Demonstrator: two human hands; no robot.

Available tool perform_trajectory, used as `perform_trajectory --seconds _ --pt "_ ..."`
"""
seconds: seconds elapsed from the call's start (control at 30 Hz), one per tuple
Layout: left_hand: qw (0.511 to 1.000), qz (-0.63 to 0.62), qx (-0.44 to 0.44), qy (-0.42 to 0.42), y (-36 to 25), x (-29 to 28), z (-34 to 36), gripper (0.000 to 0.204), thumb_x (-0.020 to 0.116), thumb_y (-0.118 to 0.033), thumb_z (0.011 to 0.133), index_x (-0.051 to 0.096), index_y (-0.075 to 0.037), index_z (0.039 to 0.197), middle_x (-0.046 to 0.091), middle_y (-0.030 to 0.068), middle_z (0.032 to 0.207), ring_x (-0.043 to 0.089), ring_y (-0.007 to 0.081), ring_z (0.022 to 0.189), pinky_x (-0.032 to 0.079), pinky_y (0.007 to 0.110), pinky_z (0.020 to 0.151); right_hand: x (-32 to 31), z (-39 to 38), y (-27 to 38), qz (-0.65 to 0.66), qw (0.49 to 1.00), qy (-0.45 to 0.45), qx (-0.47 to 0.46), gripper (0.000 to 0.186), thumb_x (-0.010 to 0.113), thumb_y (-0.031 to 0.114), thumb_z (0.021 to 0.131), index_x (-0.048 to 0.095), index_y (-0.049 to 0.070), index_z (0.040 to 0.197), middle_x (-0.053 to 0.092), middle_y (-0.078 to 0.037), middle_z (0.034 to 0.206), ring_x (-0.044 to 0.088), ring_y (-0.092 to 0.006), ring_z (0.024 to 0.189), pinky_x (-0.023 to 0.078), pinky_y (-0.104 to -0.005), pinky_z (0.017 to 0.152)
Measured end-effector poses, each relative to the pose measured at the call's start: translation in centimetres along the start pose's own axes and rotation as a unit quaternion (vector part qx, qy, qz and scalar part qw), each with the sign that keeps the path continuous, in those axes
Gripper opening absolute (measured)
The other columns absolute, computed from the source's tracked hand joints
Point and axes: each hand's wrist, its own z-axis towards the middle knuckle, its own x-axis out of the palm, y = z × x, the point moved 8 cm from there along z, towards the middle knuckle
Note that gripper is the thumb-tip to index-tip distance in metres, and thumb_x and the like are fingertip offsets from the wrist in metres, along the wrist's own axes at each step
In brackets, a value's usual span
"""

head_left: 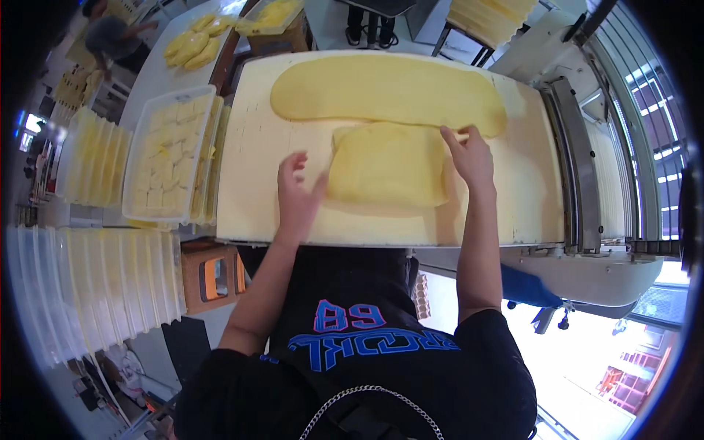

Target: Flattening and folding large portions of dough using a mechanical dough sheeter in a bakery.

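Note:
On the pale work board [249,176] lies a folded, pillow-like slab of yellow dough [389,172], close in front of me. Behind it stretches a long flat sheet of the same dough [381,88] with rounded ends, its near edge meeting the slab's far side. My left hand [299,196] is beside the slab's left edge, fingers curled but apart, holding nothing. At the far right corner of the slab is my right hand [471,155], its thumb and fingers spread near the sheet's edge. Whether its fingertips touch the dough I cannot tell.
A machine with a metal roller bar [576,169] borders the board's right side. To the left stand a white tray of cut dough pieces [172,158] and stacked trays [110,286]. Dough lumps [194,48] lie on a table beyond. Another person [114,40] is at the far left.

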Motion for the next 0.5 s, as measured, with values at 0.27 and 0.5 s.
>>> perform_trajectory --seconds 0.27,0.5 --pt "0.942 0.315 -0.037 0.110 -1.2 6.8 4.8 0.071 0.057 -0.063 0.086 0.056 0.006 0.102 0.065 0.0210 0.080 0.066 0.0408 0.079 0.053 0.044 0.072 5.8 -3.6 1.3 -0.146 0.985 -0.033 0.079 0.083 0.055 0.070 0.082 0.052 -0.007 0.115 0.057 -0.024 0.112 0.057 -0.0401 0.105 0.047 -0.0469 0.091" --pt "0.928 0.367 -0.003 0.072 -4.2 5.8 4.8 0.056 0.060 -0.045 0.088 0.054 0.005 0.113 0.063 0.0222 0.103 0.062 0.0383 0.092 0.051 0.044 0.080 1.7 -3.8 5.9 -0.198 0.977 -0.079 -0.019 0.071 0.056 0.053 0.090 0.046 -0.005 0.131 0.047 -0.026 0.133 0.046 -0.0385 0.124 0.038 -0.0520 0.100"
